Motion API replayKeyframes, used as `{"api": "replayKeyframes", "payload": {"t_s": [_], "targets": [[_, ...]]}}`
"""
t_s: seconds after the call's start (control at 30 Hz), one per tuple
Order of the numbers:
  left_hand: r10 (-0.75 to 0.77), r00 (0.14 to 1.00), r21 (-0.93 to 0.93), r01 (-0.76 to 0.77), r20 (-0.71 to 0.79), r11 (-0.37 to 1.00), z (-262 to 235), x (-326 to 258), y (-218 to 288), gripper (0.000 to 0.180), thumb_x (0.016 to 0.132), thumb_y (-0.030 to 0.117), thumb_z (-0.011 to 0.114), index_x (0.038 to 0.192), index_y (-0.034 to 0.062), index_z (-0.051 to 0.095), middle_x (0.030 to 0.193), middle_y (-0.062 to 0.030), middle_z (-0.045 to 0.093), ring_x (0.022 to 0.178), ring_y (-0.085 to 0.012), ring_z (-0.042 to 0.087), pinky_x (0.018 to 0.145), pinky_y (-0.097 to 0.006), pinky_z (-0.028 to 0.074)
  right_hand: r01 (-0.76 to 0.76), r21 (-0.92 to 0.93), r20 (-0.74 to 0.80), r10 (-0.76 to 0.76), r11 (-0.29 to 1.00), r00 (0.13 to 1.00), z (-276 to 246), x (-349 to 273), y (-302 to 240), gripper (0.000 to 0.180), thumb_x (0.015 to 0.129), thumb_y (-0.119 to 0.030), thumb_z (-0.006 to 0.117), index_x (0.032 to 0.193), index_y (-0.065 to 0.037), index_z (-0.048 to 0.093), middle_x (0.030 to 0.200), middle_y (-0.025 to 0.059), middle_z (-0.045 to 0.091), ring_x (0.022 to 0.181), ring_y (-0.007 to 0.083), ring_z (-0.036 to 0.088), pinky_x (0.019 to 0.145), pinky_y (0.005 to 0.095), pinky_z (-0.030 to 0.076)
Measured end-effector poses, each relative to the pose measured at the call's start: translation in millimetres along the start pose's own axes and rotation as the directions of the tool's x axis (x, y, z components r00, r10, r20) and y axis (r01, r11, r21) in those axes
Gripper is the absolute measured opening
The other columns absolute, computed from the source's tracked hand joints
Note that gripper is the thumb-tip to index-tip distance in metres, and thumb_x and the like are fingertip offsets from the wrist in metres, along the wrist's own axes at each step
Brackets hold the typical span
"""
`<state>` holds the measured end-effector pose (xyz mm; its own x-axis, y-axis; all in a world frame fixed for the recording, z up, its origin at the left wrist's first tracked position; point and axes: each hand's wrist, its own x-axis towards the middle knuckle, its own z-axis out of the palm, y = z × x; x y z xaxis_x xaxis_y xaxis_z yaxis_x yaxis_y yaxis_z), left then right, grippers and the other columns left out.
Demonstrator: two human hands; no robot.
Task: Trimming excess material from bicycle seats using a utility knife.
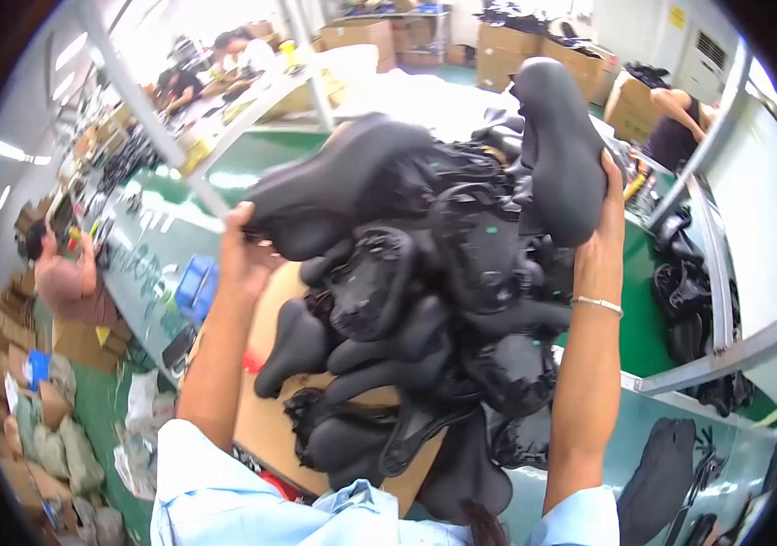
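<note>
Light-blue sleeves (224, 500) below, each hand's grip clamps a black saddle: left hand (241, 255), right hand (609, 218).

Floor: green (265, 155), glossy, light patches reflected on it.
Frame: grey metal posts (138, 100) cross the view at a slant, left and right.
Far end: stacked brown cardboard boxes (507, 50) against a pale wall; a white floor-standing air conditioner (705, 56) beside them.
Left side: long desk (147, 264) with a blue bin (195, 284); more cardboard boxes (1, 337) behind.
Light: bright ceiling strips (15, 152) at upper left.
</note>
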<state>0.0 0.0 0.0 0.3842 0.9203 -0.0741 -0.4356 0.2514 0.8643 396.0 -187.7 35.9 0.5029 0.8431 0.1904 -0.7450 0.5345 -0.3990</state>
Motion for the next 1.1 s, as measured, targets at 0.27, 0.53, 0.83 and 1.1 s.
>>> {"api": "replayKeyframes", "payload": {"t_s": [0.27, 0.53, 0.83, 1.1], "targets": [[-0.273, 0.9, 0.415, 0.117, 0.34, 0.902, -133, 17, -57, 0.07, 0.081, 0.031, 0.066, 0.139, 0.0046, 0.037, 0.128, -0.0127, 0.052, 0.117, -0.0211, 0.052, 0.102, -0.04, 0.04, -0.42, -0.895, -0.331, -0.408, -0.149, 0.851, 16, 17, 121, 0.074, 0.081, -0.044, 0.071, 0.128, 0.009, 0.049, 0.119, 0.0186, 0.059, 0.102, 0.0226, 0.061, 0.08, 0.035, 0.05], [-0.078, 0.895, 0.555, -0.203, 0.439, 0.807, -193, -34, -103, 0.036, 0.085, 0.015, 0.071, 0.115, 0.0011, 0.055, 0.109, -0.0126, 0.059, 0.099, -0.0212, 0.06, 0.084, -0.032, 0.049, -0.027, -0.927, 0.076, -0.256, -0.375, 0.964, 194, -229, 193, 0.032, 0.097, -0.025, 0.052, 0.111, 0.002, 0.059, 0.114, 0.0136, 0.061, 0.089, 0.017, 0.06, 0.077, 0.029, 0.047], [-0.011, 0.893, 0.893, -0.449, 0.449, 0.003, -403, -134, -88, 0.031, 0.08, 0.013, 0.069, 0.103, 0.0041, 0.05, 0.102, -0.0156, 0.05, 0.09, -0.0336, 0.049, 0.079, -0.044, 0.039, -0.608, -0.663, -0.331, 0.558, 0.437, 0.761, 25, -455, 490, 0.036, 0.09, -0.008, 0.056, 0.126, -0.004, 0.056, 0.122, 0.0153, 0.06, 0.114, 0.0247, 0.058, 0.1, 0.033, 0.041], [-0.022, 0.837, 0.835, -0.545, 0.547, 0.073, -420, -134, -93, 0.03, 0.079, 0.013, 0.069, 0.102, 0.0048, 0.051, 0.102, -0.0164, 0.051, 0.091, -0.0325, 0.049, 0.083, -0.042, 0.039, 0.306, -0.868, 0.223, 0.245, -0.392, 0.944, -38, -396, 548, 0.04, 0.084, -0.023, 0.065, 0.122, -0.013, 0.056, 0.119, 0.0106, 0.057, 0.114, 0.0291, 0.054, 0.09, 0.0394, 0.045]]}}
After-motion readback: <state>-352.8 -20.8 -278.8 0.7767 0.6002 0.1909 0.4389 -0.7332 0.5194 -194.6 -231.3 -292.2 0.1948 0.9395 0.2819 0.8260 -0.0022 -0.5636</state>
